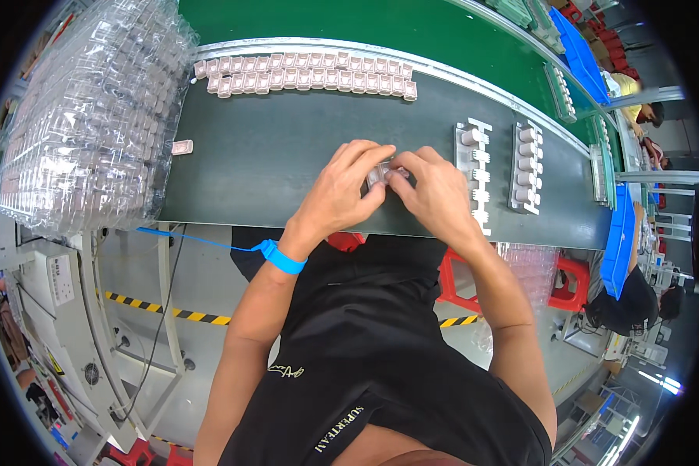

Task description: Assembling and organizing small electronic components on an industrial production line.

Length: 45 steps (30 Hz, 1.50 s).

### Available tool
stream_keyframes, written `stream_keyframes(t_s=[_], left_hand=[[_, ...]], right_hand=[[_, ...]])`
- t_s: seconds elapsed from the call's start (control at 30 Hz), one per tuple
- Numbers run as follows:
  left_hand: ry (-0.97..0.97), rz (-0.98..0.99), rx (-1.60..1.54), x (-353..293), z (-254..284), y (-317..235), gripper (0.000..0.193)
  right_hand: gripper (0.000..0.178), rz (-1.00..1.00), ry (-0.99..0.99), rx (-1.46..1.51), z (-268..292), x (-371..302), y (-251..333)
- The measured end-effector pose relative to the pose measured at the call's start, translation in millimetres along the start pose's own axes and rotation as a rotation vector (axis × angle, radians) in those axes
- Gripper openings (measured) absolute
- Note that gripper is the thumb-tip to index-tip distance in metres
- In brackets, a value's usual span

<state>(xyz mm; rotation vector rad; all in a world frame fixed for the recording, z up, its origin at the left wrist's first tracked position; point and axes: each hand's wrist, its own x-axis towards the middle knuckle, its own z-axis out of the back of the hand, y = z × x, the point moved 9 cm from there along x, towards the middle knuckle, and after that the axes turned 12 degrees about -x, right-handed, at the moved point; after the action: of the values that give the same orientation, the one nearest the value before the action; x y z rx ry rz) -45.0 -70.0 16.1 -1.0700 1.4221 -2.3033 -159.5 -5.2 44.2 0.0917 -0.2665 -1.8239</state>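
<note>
Near the front edge of the dark bench, my left hand (342, 185) grips a small pale pinkish plastic housing (376, 175) between thumb and fingers. My right hand (436, 189) closes on the same housing from the other side, its thumb and forefinger pinched at it; fingertips hide whatever lies between them. To the right of my hands stands a white rack (474, 159) bearing several white cylindrical parts. A second such rack (526, 167) is farther right. Along the far side run two rows of pinkish housings (311, 78), and a single loose housing (182, 147) lies at the left.
A tall stack of trays wrapped in see-through plastic (93, 124) occupies the bench's left end. Beyond a metal rail lies a green conveyor belt (287, 19). A blue cord (198, 239) runs from my left wrist strap (282, 257). Blue bins (618, 241) and another person (633, 299) are at right.
</note>
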Motion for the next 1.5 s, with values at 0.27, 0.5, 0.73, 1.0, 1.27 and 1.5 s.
stream_keyframes(t_s=[0.27, 0.5, 0.73, 1.0, 1.27, 1.5], left_hand=[[-0.120, -0.048, -0.120, -3.0, 1.5, 6.8, 0.053], [-0.375, -0.069, -0.167, -17.6, 29.5, 4.9, 0.051], [-0.591, -0.015, -0.200, -23.2, 49.5, 12.0, 0.043], [-0.531, 0.072, -0.197, -25.9, 35.8, 22.7, 0.041], [-0.469, 0.034, -0.157, -23.1, 21.8, 23.3, 0.036], [-0.444, -0.014, -0.085, -22.2, 12.5, 22.2, 0.031]], right_hand=[[0.021, 0.007, -0.010, -0.155, -7.8, 3.4, 12.5], [0.017, 0.087, 0.110, -0.134, -6.4, 16.1, 16.6], [0.009, 0.115, 0.019, 0.102, 71.8, 78.8, 44.8], [0.022, 0.710, -0.167, 0.030, 155.0, 169.3, 319.2], [0.036, 0.973, -0.237, -0.093, 108.9, 260.3, 557.7], [0.038, 1.009, -0.219, -0.161, 55.2, 317.7, 637.0]])
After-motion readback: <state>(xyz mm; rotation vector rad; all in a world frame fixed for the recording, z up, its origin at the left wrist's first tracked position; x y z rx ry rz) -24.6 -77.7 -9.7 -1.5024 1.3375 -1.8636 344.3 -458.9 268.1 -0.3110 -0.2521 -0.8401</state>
